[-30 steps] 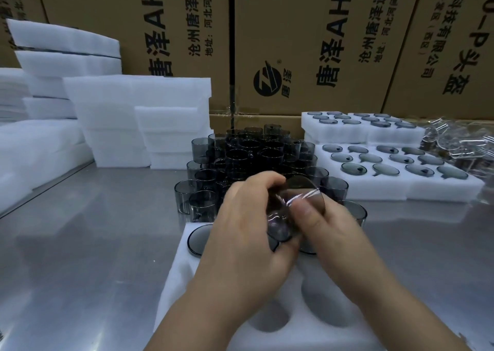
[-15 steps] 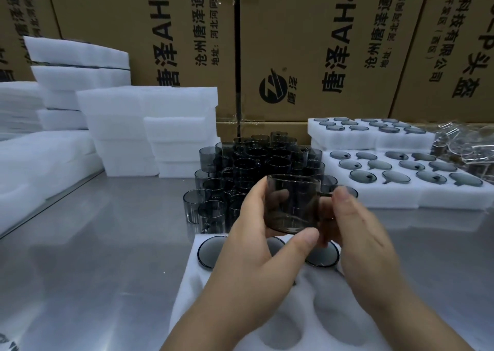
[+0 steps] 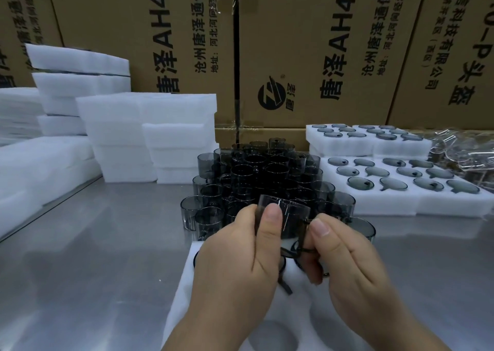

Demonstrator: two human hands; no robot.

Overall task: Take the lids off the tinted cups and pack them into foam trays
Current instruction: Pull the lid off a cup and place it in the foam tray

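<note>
**One cup in two hands, dozens waiting**

A single smoke-grey, see-through tinted cup [image 3: 291, 218] is held in the air by two bare hands. It sits just above the far end of a white foam tray [image 3: 184, 286] at the near edge of the steel table [image 3: 93, 257]. The cup stands close to upright, its long axis near vertical and its rim on top, tipped slightly toward the camera. Whether a lid sits on it cannot be told.

The left hand [image 3: 240, 259] wraps the cup's left side, thumb pressed flat on the near wall. The right hand [image 3: 350, 262] pinches what looks like the thin dark handle on the cup's right side between thumb and forefinger.

Two empty round pockets show in the near tray.

Behind the held cup stands a crowd of loose grey cups [image 3: 256, 174], packed too tightly to count.

To the right, the front packed trays [image 3: 454, 203] show twelve filled pockets. The rear packed trays [image 3: 315, 142], stacked higher, show twelve more.

One heap of clear lids [image 3: 459, 152] lies beyond them. White foam stacks [image 3: 149, 136] rise at left before four printed cardboard boxes [image 3: 307, 43].
</note>
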